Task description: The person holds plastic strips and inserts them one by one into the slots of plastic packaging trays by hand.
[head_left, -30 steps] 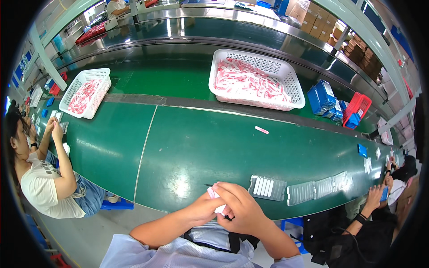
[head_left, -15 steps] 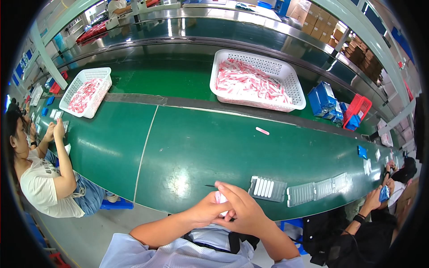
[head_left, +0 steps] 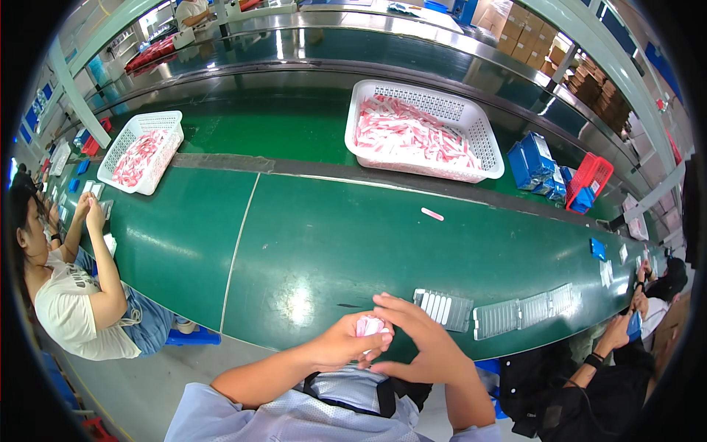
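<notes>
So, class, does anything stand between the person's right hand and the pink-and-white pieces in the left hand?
No separate object shows between the right hand and the pink-and-white pieces. Only the left hand, which holds them, partly covers them with its fingers.

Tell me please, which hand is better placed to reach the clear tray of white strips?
Probably the right: the right hand looks open and is nearer to the clear tray of white strips, while the left hand holds a pink-and-white bundle.
</notes>
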A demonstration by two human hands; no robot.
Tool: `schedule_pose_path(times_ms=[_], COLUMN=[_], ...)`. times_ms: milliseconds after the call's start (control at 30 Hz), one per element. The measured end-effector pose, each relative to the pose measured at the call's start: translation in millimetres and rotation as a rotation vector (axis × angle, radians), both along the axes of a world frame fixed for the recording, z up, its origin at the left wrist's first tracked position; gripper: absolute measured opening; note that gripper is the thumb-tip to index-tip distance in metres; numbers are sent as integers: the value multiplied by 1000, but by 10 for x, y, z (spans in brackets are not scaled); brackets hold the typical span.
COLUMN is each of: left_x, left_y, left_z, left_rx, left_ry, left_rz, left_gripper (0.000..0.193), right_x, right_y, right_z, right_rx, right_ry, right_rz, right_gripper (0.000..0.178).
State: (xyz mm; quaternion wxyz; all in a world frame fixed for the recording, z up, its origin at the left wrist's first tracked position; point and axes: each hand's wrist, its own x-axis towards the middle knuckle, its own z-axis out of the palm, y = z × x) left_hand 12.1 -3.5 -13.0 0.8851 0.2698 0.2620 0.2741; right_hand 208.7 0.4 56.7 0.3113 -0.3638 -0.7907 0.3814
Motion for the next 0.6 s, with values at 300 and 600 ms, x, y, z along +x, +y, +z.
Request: schedule_pose_path(times_ms=[300,600], left_x=[-30,-67], left_y=[2,49], left_z=[161,99], left_rx=[257,305], left_ry=[270,286], left_rz=[-191,-198], left_gripper=[18,17], right_x=[112,-14], right_y=[-15,-95], right_z=[-121,-159], right_rx=[78,323], right_ry=[-114,-192], right_rz=[-40,-131], right_gripper=[23,15])
